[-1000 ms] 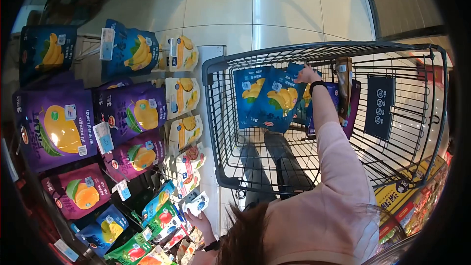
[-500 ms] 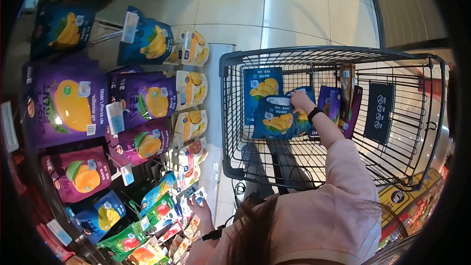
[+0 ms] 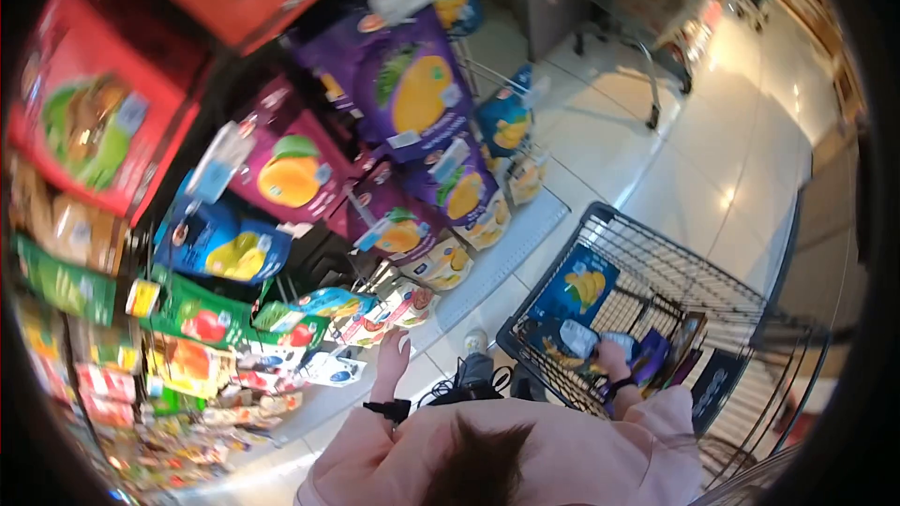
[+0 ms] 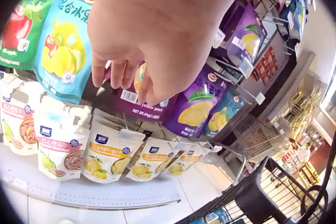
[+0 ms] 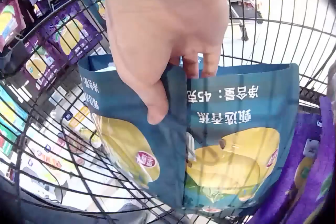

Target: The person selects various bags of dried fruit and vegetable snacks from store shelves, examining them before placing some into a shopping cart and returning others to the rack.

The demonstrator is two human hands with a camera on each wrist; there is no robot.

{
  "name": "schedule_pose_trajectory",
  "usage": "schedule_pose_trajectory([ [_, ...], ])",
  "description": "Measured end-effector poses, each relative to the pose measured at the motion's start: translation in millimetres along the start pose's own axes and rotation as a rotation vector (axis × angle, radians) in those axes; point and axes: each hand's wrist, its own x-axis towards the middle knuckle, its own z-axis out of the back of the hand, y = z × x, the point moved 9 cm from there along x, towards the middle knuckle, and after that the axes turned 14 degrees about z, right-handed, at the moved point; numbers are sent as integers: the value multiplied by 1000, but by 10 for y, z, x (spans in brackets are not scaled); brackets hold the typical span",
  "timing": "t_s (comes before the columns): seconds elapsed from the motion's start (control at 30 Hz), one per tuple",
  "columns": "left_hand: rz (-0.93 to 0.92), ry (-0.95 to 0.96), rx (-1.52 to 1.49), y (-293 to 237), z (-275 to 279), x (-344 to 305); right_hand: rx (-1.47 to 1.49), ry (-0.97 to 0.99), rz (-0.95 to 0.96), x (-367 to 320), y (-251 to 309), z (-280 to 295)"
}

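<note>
Inside the shopping cart (image 3: 539,317), my right hand (image 5: 163,37) pinches the top edge of a dark blue pouch of banana chips (image 5: 123,134). Its thumb lies across the front, and the other fingertips are partly hidden behind the top edge. A second banana chip pouch (image 5: 236,111) stands right beside it, printed upside down in the right wrist view. Another blue banana pouch (image 3: 581,286) leans at the cart's far side. My left hand (image 4: 152,35) hangs with loosely curled fingers in front of the snack rack, near a purple mango pouch (image 4: 195,106), holding nothing.
Purple pouches (image 5: 310,155) and a brown package (image 3: 692,328) also lie in the cart. Fruit pouches hang on hooks at the left, with white pouches (image 4: 110,153) low down above a perforated shelf base (image 4: 115,195). Another cart (image 3: 647,84) stands farther along the tiled aisle.
The head view has turned toward the rack, so the cart appears lower right. My right hand came nearer and gathered banana pouches together in the cart. My left hand stays near the rack.
</note>
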Motion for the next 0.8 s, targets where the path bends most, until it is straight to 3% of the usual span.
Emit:
schedule_pose_trajectory([
  [0.07, -80, 11, -44, -65, 93, 32, 4, -12, -10, -74, 240, 225],
  [0.13, -3, 111, -128, -229, 294, 23, 47, -70, 33, -106, 291, 261],
  [0.2, 38, 140, -184, -249, 443, 7, 83, -112, 27, -204, 638, 825],
  [0.23, 47, 124, -194, -190, 497, -35, 149, -245, -96, -280, 514, 875],
  [0.27, 60, 116, -197, -129, 558, -80, 163, -333, -103, -313, 462, 946],
  [0.33, -109, 86, -238, -440, 814, 3, 202, -512, -129, -444, 483, 1241],
  [0.4, -139, 86, -274, -421, 909, 19, 176, -649, -126, -575, 792, 1774],
  [0.5, -148, 119, -306, -626, 1080, -8, 55, -692, -42, -697, 1459, 2499],
  [0.67, -180, 270, -419, -827, 1012, -17, 20, -837, 54, -1041, 2244, 3352],
  [0.8, -238, 349, -419, -974, 854, 22, 149, -964, -16, -1478, 2323, 3569],
])
